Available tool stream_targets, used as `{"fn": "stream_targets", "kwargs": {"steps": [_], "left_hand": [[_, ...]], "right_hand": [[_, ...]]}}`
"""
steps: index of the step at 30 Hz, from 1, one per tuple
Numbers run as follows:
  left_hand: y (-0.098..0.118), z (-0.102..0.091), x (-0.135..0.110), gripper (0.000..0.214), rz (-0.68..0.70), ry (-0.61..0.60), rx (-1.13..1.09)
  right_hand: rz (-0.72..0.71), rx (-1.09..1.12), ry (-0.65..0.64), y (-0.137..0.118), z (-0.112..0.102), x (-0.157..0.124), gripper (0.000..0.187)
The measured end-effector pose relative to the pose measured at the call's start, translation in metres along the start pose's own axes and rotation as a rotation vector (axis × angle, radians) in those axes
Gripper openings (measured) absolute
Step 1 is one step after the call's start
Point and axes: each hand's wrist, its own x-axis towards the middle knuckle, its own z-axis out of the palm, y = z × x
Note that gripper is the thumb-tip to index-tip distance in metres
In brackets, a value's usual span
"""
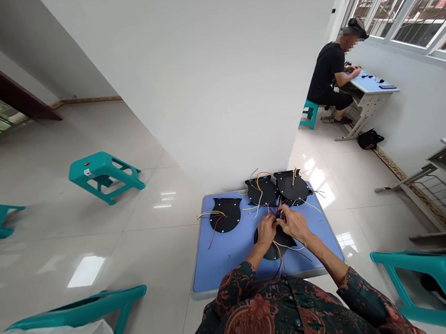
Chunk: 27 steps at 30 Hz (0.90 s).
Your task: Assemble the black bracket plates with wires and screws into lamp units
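Note:
My left hand (266,229) and my right hand (294,223) meet over the middle of a small blue table (223,262). Both have their fingers pinched together on a bundle of thin coloured wires (276,212) between them. The wires run from a black fan housing (276,242) that lies under my hands. A second black housing (224,215) with yellow and red wires lies to the left. Two more housings (262,190) (292,184) sit at the table's far edge, also trailing wires.
A white wall (208,80) stands just beyond the table. Teal plastic stools (103,175) (428,279) stand on the glossy tiled floor. At the far right another person (329,76) sits at a desk (373,85) under the windows.

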Motion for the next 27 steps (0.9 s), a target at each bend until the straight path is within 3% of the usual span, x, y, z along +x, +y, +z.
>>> {"fn": "stream_targets", "kwargs": {"steps": [9, 15, 23, 27], "left_hand": [[-0.002, -0.005, 0.001, 0.016, 0.054, -0.036, -0.050], [-0.006, -0.006, 0.003, 0.018, 0.091, -0.057, -0.115], [-0.005, -0.004, 0.002, 0.020, 0.059, -0.059, -0.104], [-0.007, -0.008, 0.004, 0.020, 0.064, -0.109, -0.072]], "right_hand": [[-0.078, -0.053, 0.040, 0.000, -0.004, 0.008, 0.016], [-0.203, -0.033, 0.003, 0.015, -0.013, 0.010, 0.029], [-0.069, 0.002, 0.105, 0.014, 0.003, 0.009, 0.016], [-0.163, 0.031, 0.095, 0.016, 0.003, 0.007, 0.030]]}}
